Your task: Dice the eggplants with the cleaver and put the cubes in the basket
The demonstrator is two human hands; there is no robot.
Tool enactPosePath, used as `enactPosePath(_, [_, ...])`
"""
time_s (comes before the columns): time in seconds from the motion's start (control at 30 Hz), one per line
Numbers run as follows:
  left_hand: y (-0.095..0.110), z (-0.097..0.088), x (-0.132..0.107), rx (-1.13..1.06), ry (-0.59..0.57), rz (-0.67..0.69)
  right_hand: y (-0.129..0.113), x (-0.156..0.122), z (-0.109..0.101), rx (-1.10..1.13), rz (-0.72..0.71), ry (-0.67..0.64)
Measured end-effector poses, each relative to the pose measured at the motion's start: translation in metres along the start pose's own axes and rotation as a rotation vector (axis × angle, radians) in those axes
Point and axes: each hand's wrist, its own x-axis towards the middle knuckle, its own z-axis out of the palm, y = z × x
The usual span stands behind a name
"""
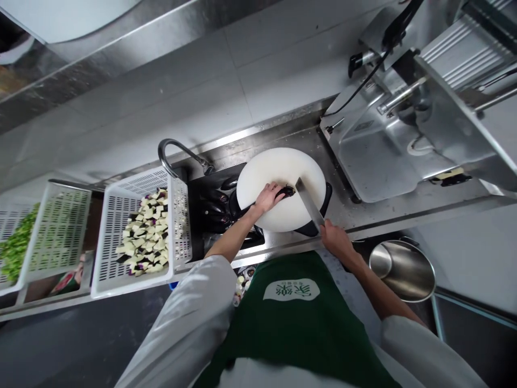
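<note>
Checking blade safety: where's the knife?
In the head view, the knife is in the right hand, blade over the white board, just right of the eggplant.

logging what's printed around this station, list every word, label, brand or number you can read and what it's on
"家樂": large green characters, upside down in this view, on the white patch of the green apron.
Smaller row of characters on the same patch: too small to read surely.
Grey label on the metal machine: too small and blurred to read.
</note>
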Motion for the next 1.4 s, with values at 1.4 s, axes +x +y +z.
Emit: enactPosePath(1.4, [-0.037,-0.036,-0.103,-0.069,-0.227,-0.455,-0.035,0.079,0.006,0.120,0.022,-0.044])
